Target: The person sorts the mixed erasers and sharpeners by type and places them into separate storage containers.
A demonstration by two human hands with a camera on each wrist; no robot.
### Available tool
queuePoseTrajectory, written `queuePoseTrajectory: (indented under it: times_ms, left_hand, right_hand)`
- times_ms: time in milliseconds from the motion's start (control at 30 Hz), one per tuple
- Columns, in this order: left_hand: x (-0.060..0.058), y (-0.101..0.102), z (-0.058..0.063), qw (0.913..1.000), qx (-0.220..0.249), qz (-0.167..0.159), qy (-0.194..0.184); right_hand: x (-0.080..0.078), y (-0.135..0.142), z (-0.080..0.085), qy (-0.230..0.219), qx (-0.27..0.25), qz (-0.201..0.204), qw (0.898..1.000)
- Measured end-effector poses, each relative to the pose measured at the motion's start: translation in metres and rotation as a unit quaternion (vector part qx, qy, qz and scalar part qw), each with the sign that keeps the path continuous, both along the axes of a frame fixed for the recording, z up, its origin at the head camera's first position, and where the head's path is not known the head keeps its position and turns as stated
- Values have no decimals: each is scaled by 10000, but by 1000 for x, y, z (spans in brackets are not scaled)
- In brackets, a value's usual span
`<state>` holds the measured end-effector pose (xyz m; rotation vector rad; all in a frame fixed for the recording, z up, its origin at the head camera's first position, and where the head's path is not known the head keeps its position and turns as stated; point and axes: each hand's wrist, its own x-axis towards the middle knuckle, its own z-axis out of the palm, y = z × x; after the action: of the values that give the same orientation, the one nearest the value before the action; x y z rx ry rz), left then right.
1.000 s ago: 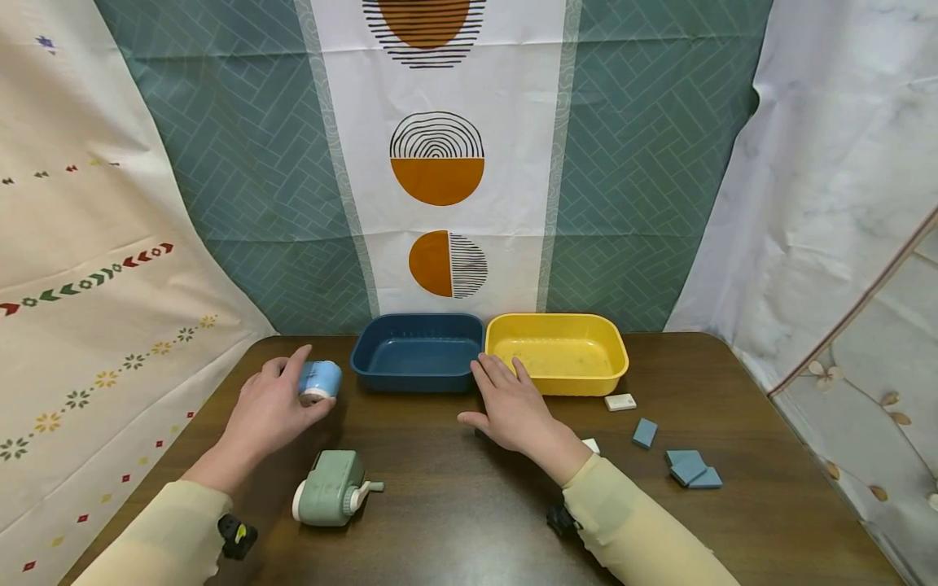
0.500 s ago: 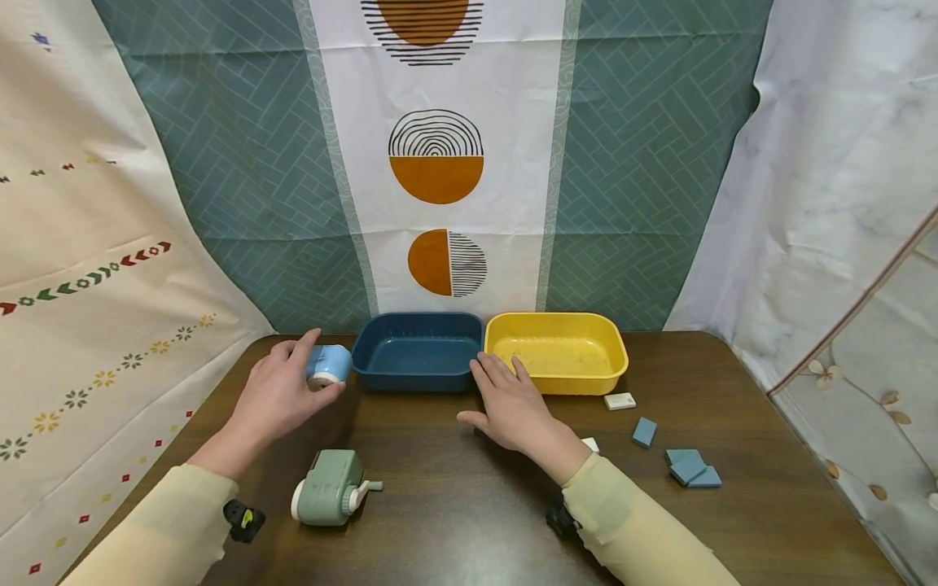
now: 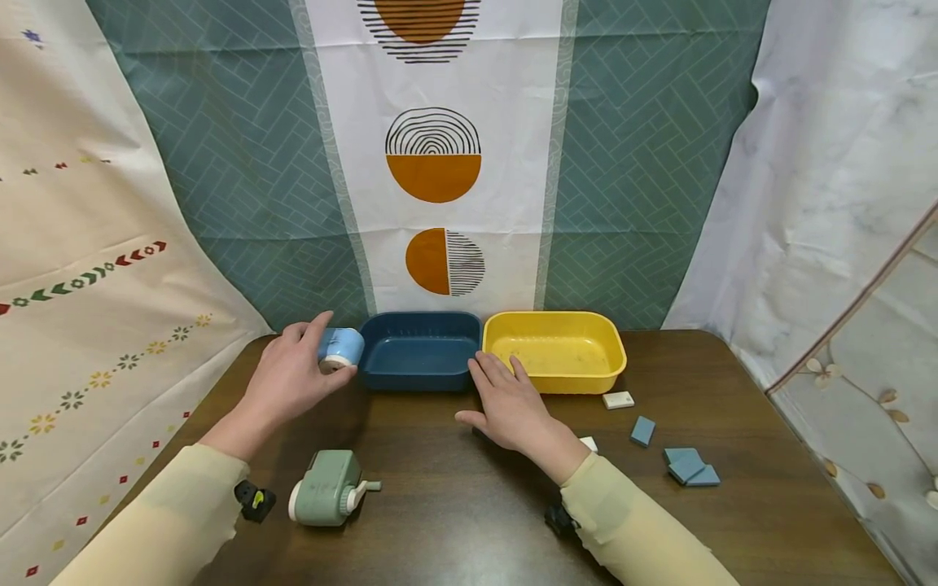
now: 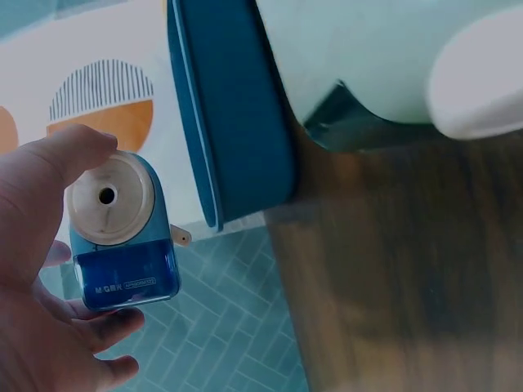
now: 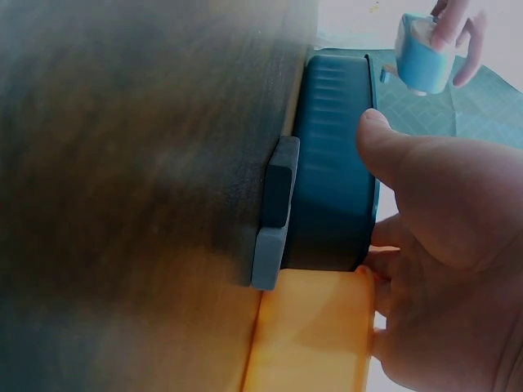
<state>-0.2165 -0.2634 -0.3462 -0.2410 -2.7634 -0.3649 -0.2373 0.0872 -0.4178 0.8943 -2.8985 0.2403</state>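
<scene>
My left hand (image 3: 289, 370) grips a blue crank pencil sharpener (image 3: 342, 346) at the near left corner of the dark blue tray (image 3: 418, 381). In the left wrist view the sharpener (image 4: 127, 220) shows its pale round face with the pencil hole, and the thumb lies along the top of it. My right hand (image 3: 513, 411) has its fingers stretched out, with fingertips right at the rims where the blue tray and the yellow tray (image 3: 560, 384) meet. Under that hand, two small grey-blue blocks (image 5: 278, 192) stand by the tray in the right wrist view.
A green crank pencil sharpener (image 3: 327, 491) stands at the front left. To the right lie a white block (image 3: 619, 400), a single blue block (image 3: 642, 431) and a small cluster of blue blocks (image 3: 689, 466). Another white block (image 3: 589, 444) is partly hidden by my right wrist.
My left hand has carried the blue pencil sharpener rightward and slightly away from me, from left of the blue tray to its corner. My right hand has stayed in place.
</scene>
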Motion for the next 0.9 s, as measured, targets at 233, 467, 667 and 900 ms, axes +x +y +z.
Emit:
queuePoseTrajectory:
  times_ms: [233,467,667,900]
  left_hand:
    - [-7,14,6,9999,74,-106,-113]
    - [-19,28,8,9994,126,-180,-263]
    - [-31,39,5,9987,144,-219,-428]
    - [-46,50,1,9984,99,-243,-499]
  right_hand:
    - [0,0,1,-33,-14,9,10000]
    - [-1,1,1,-69,-26,24,10000]
    - [-2,1,2,-78,4,23,10000]
    - [-2,1,2,-100,-20,38,9999]
